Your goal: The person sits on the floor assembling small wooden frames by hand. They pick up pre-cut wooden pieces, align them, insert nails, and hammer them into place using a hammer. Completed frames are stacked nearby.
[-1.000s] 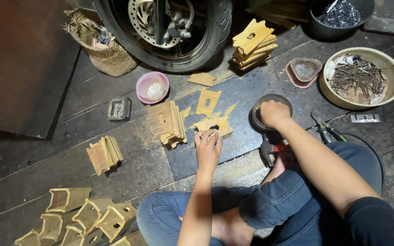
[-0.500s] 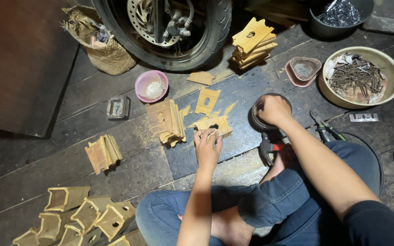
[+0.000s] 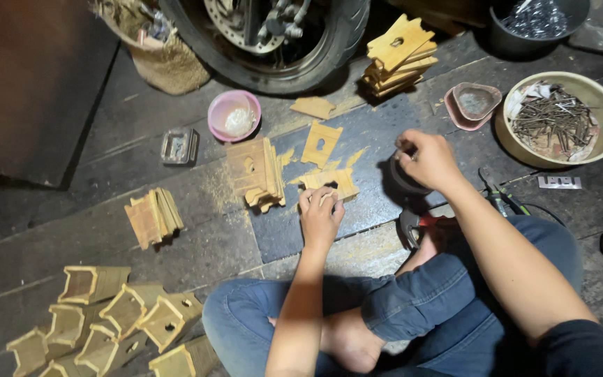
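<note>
The right hand (image 3: 428, 159) has risen slightly off the dark round tin (image 3: 405, 176) since a second ago; its fingers are now pinched narrow at the tin's top edge, and whether they hold anything small cannot be told. The left hand (image 3: 320, 215) has not moved: it presses flat on a notched wooden piece (image 3: 329, 182) lying on the floor (image 3: 106, 230), fingers curled over its near edge. Judging from this, the piece is being held in place while the right hand draws something from the tin.

The wooden piece lies directly under the left grip and just left of the right hand, near but apart from it. A second cut piece (image 3: 321, 143) lies just beyond it. A stack of like pieces (image 3: 255, 172) stands to its left. A bowl of nails (image 3: 560, 119) sits well to the right.
</note>
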